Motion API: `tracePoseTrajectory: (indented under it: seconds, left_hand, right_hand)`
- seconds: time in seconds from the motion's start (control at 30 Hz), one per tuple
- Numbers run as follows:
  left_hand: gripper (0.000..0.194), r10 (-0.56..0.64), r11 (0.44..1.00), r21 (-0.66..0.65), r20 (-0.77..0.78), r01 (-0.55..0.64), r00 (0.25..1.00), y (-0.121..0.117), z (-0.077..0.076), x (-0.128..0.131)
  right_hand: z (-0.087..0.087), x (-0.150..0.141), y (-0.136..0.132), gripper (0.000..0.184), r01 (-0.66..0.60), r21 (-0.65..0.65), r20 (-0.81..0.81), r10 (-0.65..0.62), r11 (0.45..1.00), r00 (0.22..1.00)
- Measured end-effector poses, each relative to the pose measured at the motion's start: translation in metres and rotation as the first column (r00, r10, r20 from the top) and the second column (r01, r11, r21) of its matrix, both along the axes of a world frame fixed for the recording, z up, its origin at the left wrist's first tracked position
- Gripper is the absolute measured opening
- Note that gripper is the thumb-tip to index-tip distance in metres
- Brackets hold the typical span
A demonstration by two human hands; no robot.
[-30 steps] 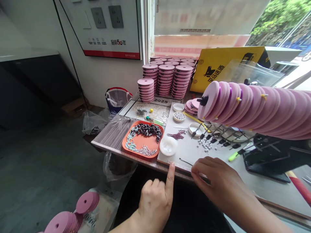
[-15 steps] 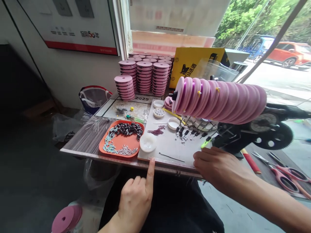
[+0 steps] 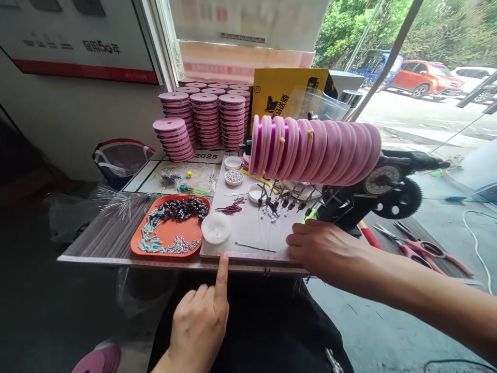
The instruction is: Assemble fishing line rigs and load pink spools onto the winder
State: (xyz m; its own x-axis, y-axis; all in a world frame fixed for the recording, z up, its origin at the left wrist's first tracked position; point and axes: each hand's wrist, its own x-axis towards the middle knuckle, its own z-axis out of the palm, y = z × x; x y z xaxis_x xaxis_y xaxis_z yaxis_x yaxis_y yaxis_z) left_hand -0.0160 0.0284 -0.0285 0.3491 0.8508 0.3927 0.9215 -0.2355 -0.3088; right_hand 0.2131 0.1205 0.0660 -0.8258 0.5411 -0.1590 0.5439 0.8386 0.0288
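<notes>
Just right of the white dish, on the pale board, lies a thin dark rod. It looks light, stiff and slick, so a pinch at its middle should suit. On the dish's near side, the left hand extends its index finger, the others curled; well right of the dish, the right hand bunches its fingers. I cannot tell whether either grips anything.
</notes>
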Motion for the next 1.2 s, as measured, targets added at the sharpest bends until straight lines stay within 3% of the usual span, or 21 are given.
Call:
tracePoseTrajectory:
  seconds: [0.27, 0.37, 0.43, 0.5, 0.57, 0.63, 0.67, 0.73, 0.77, 0.83, 0.93, 1.07, 1.2]
  left_hand:
    - [0.073, -0.01, 1.0, -0.008, 0.038, 0.01, 0.999, 0.004, 0.0, 0.0]
    - [0.069, -0.095, 0.99, -0.068, 0.288, 0.119, 0.953, 0.002, 0.011, -0.004]
    - [0.064, -0.178, 0.968, -0.034, 0.602, 0.248, 0.778, -0.003, 0.026, -0.004]
    - [0.054, -0.222, 0.96, 0.105, 0.852, 0.261, 0.474, -0.011, 0.041, 0.002]
    - [0.028, -0.166, 0.97, 0.132, 0.973, 0.203, 0.163, -0.016, 0.052, 0.012]
    - [0.006, 0.051, 0.965, -0.014, 0.989, 0.261, -0.136, -0.016, 0.056, 0.022]
    - [0.006, 0.157, 0.95, -0.068, 0.949, 0.305, -0.274, -0.015, 0.056, 0.026]
    - [0.011, 0.248, 0.929, -0.061, 0.835, 0.365, -0.492, -0.011, 0.053, 0.031]
    - [0.012, 0.252, 0.927, -0.027, 0.785, 0.375, -0.566, -0.009, 0.051, 0.031]
    - [0.009, 0.236, 0.927, 0.037, 0.717, 0.374, -0.655, -0.008, 0.048, 0.032]
    - [0.008, 0.269, 0.914, 0.059, 0.652, 0.401, -0.709, -0.01, 0.048, 0.034]
    - [0.01, 0.33, 0.892, 0.062, 0.588, 0.448, -0.738, -0.011, 0.051, 0.034]
    - [0.01, 0.323, 0.906, 0.031, 0.593, 0.422, -0.737, -0.01, 0.05, 0.032]
  right_hand:
    - [0.003, -0.001, 0.002, 0.018, 0.0, -0.003, 0.004, 0.0, 1.0, 1.0]
    - [0.007, 0.001, -0.003, 0.021, 0.024, -0.081, -0.16, -0.037, 0.996, 0.986]
    - [0.008, -0.002, -0.011, 0.021, 0.044, -0.251, -0.411, -0.147, 0.967, 0.9]
    - [0.006, -0.009, -0.023, 0.016, -0.009, -0.433, -0.639, -0.3, 0.902, 0.708]
    - [-0.001, -0.022, -0.035, 0.011, -0.102, -0.507, -0.762, -0.39, 0.856, 0.516]
    - [-0.01, -0.037, -0.045, 0.01, -0.17, -0.5, -0.826, -0.41, 0.849, 0.387]
    - [-0.014, -0.045, -0.049, 0.01, -0.186, -0.49, -0.844, -0.411, 0.852, 0.344]
    - [-0.022, -0.058, -0.056, 0.009, -0.196, -0.473, -0.865, -0.411, 0.859, 0.289]
    - [-0.024, -0.063, -0.058, 0.008, -0.195, -0.465, -0.871, -0.408, 0.863, 0.274]
    - [-0.028, -0.07, -0.061, 0.008, -0.189, -0.458, -0.876, -0.405, 0.869, 0.262]
    - [-0.031, -0.073, -0.062, 0.01, -0.166, -0.444, -0.879, -0.391, 0.881, 0.274]
    - [-0.028, -0.069, -0.061, 0.009, -0.068, -0.334, -0.886, -0.288, 0.94, 0.363]
    - [-0.023, -0.064, -0.06, 0.009, 0.005, -0.25, -0.862, -0.224, 0.968, 0.455]
